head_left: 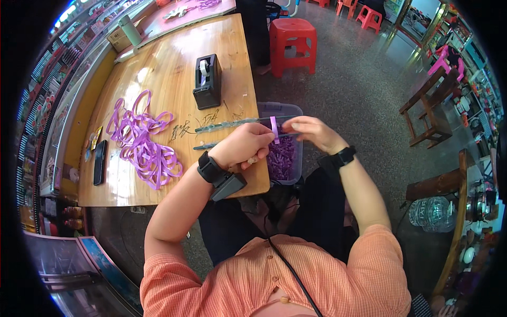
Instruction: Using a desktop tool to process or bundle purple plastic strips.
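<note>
Two thin dark rods wrapped in clear film, an upper rod (222, 126) and a lower rod (208, 145), lie across the right edge of the table and jut out over a bin. A short loop of purple ribbon (274, 130) stands around or across their outer ends. My left hand (247, 143) is closed, pinching this ribbon between thumb and forefinger; a small pale thing shows by its lower fingers. Just right of the ribbon is my right hand (316, 133), its fingers loosely bent and apart from the thumb, close to the rod tips.
A heap of purple ribbon (140, 142), a black tape dispenser (207, 82) and a dark phone (100, 162) lie on the wooden table (174, 63). Below its right edge sits a plastic bin (297, 158) with purple pieces. A red stool (293, 45) stands beyond.
</note>
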`<state>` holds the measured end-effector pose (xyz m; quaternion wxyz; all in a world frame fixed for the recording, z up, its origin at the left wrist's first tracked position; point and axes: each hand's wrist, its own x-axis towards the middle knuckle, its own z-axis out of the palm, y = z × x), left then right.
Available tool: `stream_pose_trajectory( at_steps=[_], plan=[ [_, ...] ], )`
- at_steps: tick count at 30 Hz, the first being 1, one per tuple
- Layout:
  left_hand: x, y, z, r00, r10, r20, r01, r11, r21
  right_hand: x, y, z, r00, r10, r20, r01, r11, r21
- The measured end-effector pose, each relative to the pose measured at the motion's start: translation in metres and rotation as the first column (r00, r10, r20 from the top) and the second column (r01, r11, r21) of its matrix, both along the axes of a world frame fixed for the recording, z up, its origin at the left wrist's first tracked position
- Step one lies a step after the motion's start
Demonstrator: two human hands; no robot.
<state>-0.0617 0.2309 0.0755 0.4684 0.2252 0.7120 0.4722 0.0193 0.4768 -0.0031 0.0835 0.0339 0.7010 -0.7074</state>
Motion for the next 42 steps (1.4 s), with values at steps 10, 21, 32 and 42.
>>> stream_pose_trajectory(
  at_steps=[10,21,32,42],
  plan=[
    [0.001,0.002,0.0,0.999,0.027,0.018,-0.027,1.0,0.013,-0.031,-0.015,-0.05,0.993,0.112,-0.026,-0.11,0.858,-0.502],
    [0.0,0.002,0.0,1.0,0.013,0.011,-0.013,1.0,0.003,-0.047,-0.033,-0.056,0.979,0.203,-0.02,-0.173,0.773,-0.611],
    [0.001,0.001,0.002,1.0,0.004,0.017,-0.004,1.0,0.009,-0.02,-0.038,-0.019,0.991,0.082,0.104,0.009,0.742,-0.67],
    [-0.007,-0.006,0.019,0.951,0.123,-0.283,-0.151,0.985,-0.079,-0.02,-0.04,-0.014,0.991,0.057,0.122,0.03,0.787,-0.616]
  ],
)
